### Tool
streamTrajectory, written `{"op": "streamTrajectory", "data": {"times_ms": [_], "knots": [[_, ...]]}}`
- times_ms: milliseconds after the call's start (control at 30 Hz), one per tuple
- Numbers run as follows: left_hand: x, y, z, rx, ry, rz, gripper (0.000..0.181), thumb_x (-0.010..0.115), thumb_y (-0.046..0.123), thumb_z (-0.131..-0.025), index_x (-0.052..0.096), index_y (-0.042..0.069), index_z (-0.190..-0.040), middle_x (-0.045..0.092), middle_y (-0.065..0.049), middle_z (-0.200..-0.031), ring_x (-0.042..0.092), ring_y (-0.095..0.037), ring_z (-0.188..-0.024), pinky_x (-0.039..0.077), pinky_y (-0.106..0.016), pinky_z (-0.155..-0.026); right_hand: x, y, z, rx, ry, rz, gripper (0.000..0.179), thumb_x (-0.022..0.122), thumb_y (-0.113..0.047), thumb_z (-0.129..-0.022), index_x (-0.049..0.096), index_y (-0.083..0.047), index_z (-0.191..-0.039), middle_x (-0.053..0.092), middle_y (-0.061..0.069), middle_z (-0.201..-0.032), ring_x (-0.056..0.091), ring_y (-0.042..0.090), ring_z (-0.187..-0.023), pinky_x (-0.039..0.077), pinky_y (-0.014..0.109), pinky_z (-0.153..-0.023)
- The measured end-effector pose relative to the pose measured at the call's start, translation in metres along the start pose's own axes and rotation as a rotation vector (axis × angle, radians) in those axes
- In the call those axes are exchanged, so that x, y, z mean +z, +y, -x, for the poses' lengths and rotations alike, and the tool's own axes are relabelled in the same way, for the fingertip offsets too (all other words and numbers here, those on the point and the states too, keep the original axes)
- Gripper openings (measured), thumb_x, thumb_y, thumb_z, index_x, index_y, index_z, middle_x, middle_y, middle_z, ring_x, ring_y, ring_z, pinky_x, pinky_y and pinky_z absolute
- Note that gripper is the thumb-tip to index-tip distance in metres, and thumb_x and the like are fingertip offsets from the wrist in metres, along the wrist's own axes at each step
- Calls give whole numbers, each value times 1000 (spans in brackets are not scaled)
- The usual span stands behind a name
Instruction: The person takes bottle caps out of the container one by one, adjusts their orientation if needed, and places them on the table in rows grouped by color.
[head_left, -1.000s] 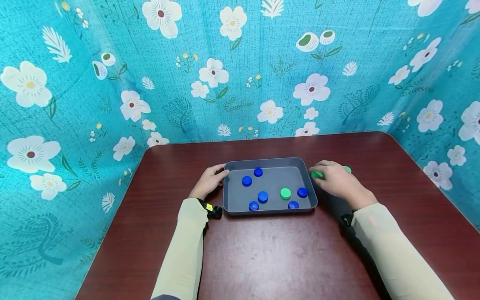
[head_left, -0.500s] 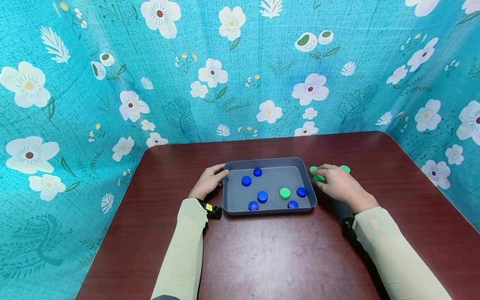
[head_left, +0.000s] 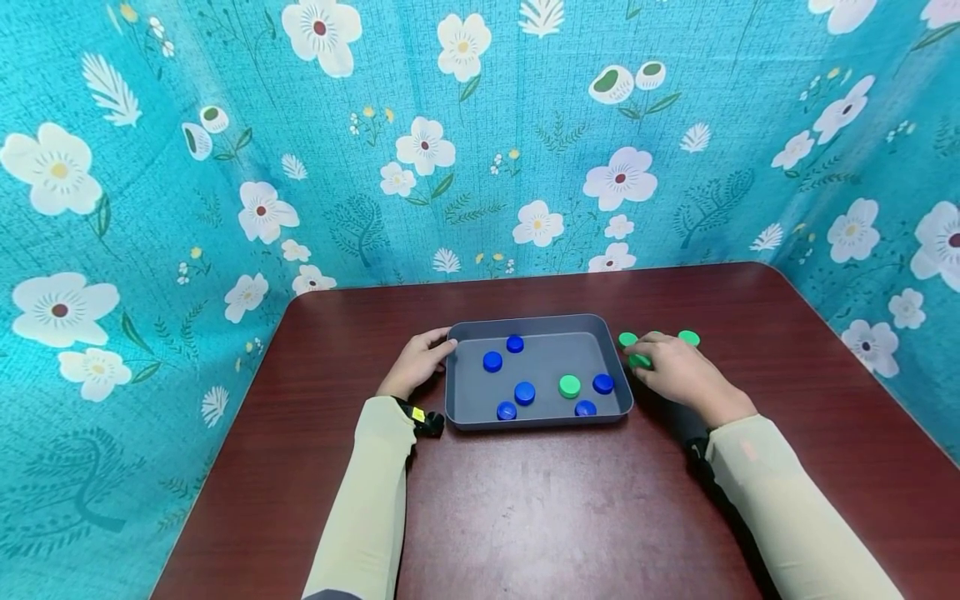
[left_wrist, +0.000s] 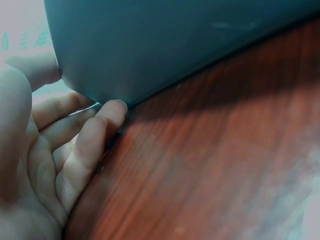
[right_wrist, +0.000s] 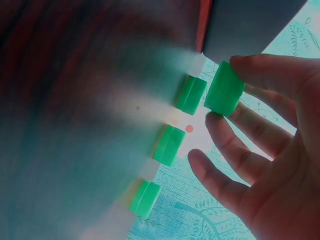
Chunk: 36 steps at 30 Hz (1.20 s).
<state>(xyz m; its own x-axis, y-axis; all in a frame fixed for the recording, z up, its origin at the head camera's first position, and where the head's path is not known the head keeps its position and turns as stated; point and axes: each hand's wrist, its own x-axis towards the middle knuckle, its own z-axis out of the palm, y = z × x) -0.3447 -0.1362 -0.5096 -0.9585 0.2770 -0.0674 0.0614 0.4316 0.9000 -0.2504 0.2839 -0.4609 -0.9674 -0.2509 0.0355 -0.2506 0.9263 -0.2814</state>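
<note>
A grey rectangular tray [head_left: 540, 367] lies on the table with several blue bottle caps [head_left: 525, 393] and one green bottle cap [head_left: 570, 387] inside. My left hand [head_left: 415, 363] grips the tray's left wall, its thumb at the rim; in the left wrist view the other fingers [left_wrist: 90, 142] curl against the outside, low down. Just right of the tray, my right hand [head_left: 682, 371] pinches a green bottle cap [right_wrist: 225, 90] between thumb and fingers. Three more green caps [right_wrist: 169, 145] stand in a row beyond that hand; the middle one [head_left: 656, 334] is partly hidden by it in the head view.
The dark red-brown table [head_left: 540, 517] stretches out around the tray, with rounded far corners. A turquoise flowered cloth [head_left: 480, 150] hangs behind it and along both sides. A dark wrist strap with a small device [head_left: 427, 422] sits close to the tray's front left corner.
My right hand has shifted slightly right and toward me, bringing more green caps into sight and holding one of them. The left hand and the tray stay in place.
</note>
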Motion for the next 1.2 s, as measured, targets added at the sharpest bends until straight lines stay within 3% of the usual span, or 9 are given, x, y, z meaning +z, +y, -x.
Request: {"op": "streamTrajectory", "data": {"times_ms": [633, 1200], "knots": [[1, 0, 1, -16, 6, 4, 45, 59, 34, -98, 55, 16, -140, 63, -3, -121, 64, -21, -87, 55, -36, -73, 2, 0, -2, -9, -59, 12, 31, 72, -12, -86, 71, -4, -116, 64, 12, -108, 55, 29, -98, 51, 51, -82], [1, 1, 1, -14, 6, 1, 45, 59, 35, -98, 55, 16, -139, 63, -4, -121, 63, -21, -88, 55, -36, -73, 2, 1, -5, -15, -79, 14, 31, 72, -10, -86, 70, -2, -116, 64, 17, -112, 57, 34, -104, 50, 53, -86]]}}
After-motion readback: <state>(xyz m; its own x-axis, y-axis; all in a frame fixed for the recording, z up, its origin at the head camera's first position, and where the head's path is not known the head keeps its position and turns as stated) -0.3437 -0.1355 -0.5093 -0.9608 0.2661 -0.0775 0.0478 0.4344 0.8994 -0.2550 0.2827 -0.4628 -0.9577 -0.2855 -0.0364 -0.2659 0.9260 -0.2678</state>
